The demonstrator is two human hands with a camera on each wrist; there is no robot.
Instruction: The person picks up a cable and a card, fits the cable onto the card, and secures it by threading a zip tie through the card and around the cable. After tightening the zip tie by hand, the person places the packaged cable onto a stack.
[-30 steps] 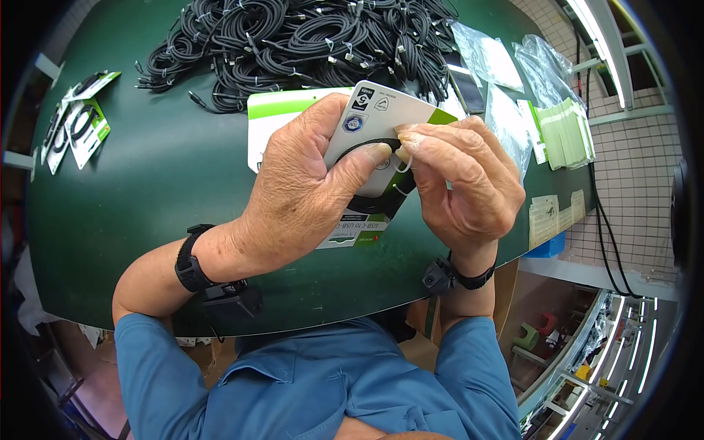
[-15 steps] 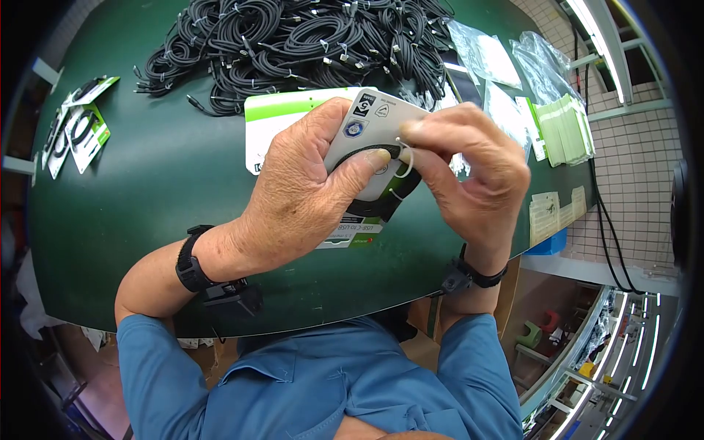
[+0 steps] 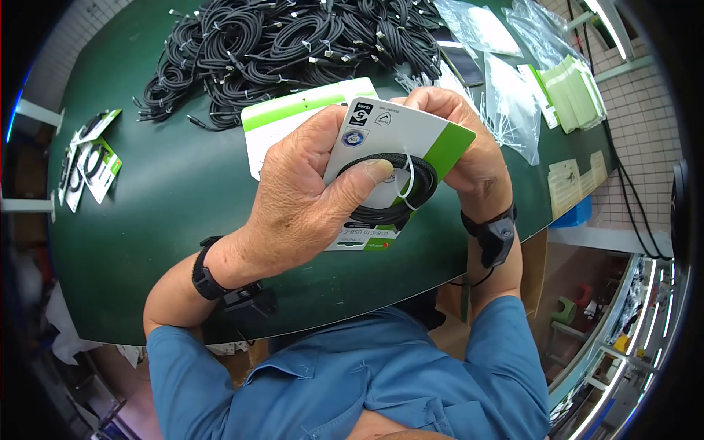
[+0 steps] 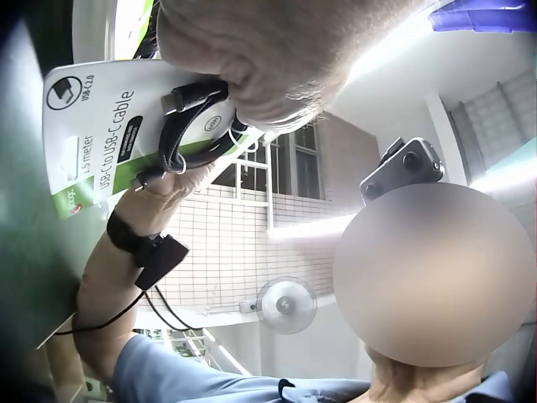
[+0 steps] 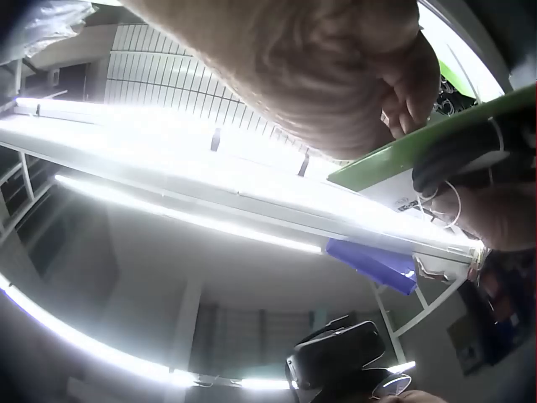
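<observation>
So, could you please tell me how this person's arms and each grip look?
The left grip and right grip are human hands without gloves. The sleeves are short and blue. Black wrist straps on both sides carry small dark camera units; a thin black cable runs from the right one.

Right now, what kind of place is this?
Probably a packing workshop: a heap of black cables lies on the green table, a stack of cards sits at the right, and the left hand holds a printed card with a coiled cable.
</observation>
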